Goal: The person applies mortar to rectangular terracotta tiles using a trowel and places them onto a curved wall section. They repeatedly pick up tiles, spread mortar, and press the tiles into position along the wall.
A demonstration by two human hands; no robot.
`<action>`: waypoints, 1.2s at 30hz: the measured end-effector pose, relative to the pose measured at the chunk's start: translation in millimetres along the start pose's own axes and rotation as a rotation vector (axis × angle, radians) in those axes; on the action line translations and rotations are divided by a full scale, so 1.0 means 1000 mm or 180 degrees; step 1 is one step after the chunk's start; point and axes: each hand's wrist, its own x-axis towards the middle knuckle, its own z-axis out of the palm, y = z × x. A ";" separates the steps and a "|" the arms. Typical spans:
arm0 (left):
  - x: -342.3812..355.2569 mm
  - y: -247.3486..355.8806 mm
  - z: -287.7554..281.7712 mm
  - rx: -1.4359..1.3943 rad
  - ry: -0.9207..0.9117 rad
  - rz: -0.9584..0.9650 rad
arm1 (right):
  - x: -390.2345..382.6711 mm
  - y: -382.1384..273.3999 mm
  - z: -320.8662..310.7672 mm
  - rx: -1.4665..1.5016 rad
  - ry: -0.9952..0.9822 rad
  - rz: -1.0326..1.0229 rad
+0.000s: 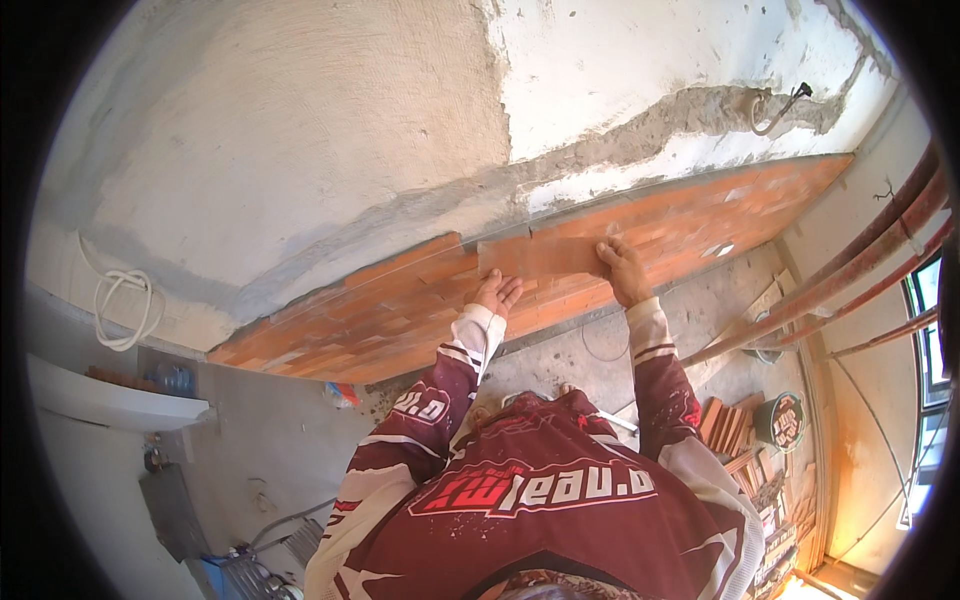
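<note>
My right hand (624, 272) grips the right end of a long, thin terracotta tile (545, 256), with its fingers over the upper edge. The tile lies against the wall's upper rows of orange brick-like tiles (400, 305). Just below the tile's left end is my left hand (496, 293), half turned up with its fingers apart and loosely bent. Its thumb is close to the tile's lower edge; whether they touch I cannot tell. Above the tiled strip the wall (350, 140) is rough plaster.
A coiled white cable (128, 308) hangs at the left, above a white ledge (110, 400). Reddish pipes (880, 240) slant along the right. Stacked terracotta tiles (725, 425) and a dark bucket (779, 420) stand at lower right. A short cable (780, 118) sticks out of the upper wall.
</note>
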 end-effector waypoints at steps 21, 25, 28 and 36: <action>0.035 0.015 0.006 -0.0345 0.0006 0.0591 | 0.078 0.006 0.013 -0.0790 -0.0109 -0.0816; 0.039 0.022 0.004 -0.0301 0.0047 0.0432 | 0.075 0.001 0.020 -0.0986 -0.0022 -0.0981; 0.036 0.022 0.007 -0.0163 0.0081 0.0462 | 0.070 -0.003 0.026 -0.0960 -0.0011 -0.1010; 0.027 0.035 0.011 0.0218 -0.0139 0.0536 | 0.055 -0.015 0.037 -0.1188 0.0210 -0.1234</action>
